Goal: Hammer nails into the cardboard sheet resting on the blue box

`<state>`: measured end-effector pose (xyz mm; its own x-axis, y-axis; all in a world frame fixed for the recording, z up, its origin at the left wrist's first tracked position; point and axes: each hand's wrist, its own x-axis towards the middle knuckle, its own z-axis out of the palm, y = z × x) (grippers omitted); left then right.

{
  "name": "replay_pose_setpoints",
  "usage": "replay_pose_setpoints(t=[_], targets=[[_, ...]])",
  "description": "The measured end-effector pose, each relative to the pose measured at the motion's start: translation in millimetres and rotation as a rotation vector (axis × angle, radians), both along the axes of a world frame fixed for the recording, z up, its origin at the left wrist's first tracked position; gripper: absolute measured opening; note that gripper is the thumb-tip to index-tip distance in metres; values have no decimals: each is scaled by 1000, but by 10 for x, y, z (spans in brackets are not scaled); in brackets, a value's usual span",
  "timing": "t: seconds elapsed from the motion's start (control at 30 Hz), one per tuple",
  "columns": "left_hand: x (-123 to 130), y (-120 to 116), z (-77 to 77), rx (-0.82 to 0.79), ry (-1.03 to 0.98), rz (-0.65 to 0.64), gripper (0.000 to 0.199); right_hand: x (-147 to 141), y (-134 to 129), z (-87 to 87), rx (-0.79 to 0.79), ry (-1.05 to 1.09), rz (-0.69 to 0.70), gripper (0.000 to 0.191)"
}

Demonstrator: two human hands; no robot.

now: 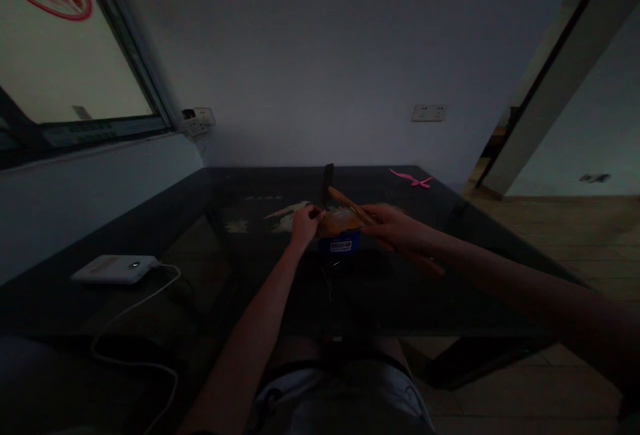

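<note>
In the dim head view, my right hand (393, 225) is wrapped round the wooden handle of a hammer (350, 205). Its dark head stands just beyond a brownish, rounded lump (340, 220), and the handle's end sticks out below my wrist. That lump sits on a blue box (340, 244) with a white label. At its left side is my left hand (304, 221), thumb and fingers pinched together; whatever they hold is too dark to make out. A few thin, shiny pieces (327, 278) lie on the table in front of the box.
Everything stands on a dark, glossy table (200, 188) against a wall. At left lies a white power bank (117, 268) with a white cable (133, 308) running off the front edge. A pink ribbon-like strip (413, 179) is at the far right corner. Sockets (429, 113) are on the wall.
</note>
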<state>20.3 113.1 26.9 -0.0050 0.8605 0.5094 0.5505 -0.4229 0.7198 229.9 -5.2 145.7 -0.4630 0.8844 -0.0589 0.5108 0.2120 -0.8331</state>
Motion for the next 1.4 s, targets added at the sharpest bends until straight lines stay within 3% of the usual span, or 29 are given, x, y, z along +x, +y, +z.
replay_pose_setpoints(t=[0.13,0.33,0.57,0.77,0.97,1.2,1.4], targets=[[4,3,-5,5,-8,-1,4,12,-3,45,33,31,-32,44],[-14,6,-1,8,8,3,3,-5,26,-47,14,-5,12,40],[7,1,0,13,-15,-17,5,25,-8,75,64,40,-25,46],[-1,-15,26,0,4,-6,3,21,25,-52,31,-17,2,41],[0,-16,26,-9,-4,-10,6,40,17,5,78,59,-19,46],[-16,-31,44,-18,15,2,2,-6,7,-100,1,-15,19,41],[0,-6,5,-8,-25,-33,2,5,-27,23,76,3,17,43]])
